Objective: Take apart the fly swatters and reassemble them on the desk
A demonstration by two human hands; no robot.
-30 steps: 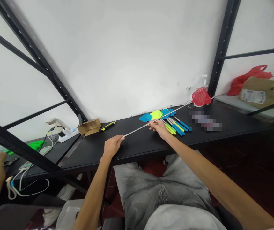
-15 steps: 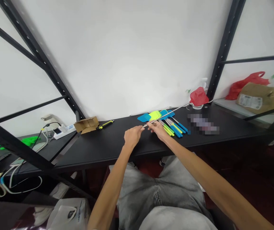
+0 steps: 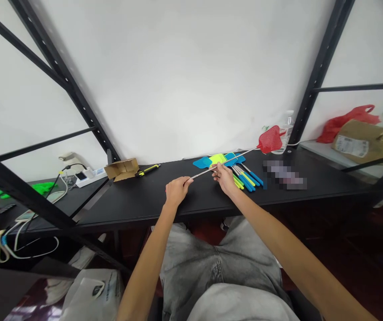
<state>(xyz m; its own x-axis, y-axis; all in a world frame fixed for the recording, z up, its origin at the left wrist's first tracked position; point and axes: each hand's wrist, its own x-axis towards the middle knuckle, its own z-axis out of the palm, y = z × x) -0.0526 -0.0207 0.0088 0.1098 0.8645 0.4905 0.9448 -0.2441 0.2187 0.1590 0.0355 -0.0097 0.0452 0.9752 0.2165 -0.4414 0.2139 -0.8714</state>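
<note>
Two hands, left hand (image 3: pixel 177 191) and right hand (image 3: pixel 225 177), pinch a red swatter (image 3: pixel 270 139) rod over the black shelf (image 3: pixel 151 198) by a white wall (image 3: pixel 184 80).

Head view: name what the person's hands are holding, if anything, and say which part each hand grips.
Both hold the red fly swatter by its metal rod: left hand at the near end, right hand further along, mesh head free.

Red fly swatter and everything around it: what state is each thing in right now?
Red fly swatter: held off the table, rod part extended.
Left hand: pinching the rod's near end.
Right hand: gripping the rod midway.
Pile of swatters: lying flat.
Cardboard box: flaps open.
Water bottle: upright.
</note>
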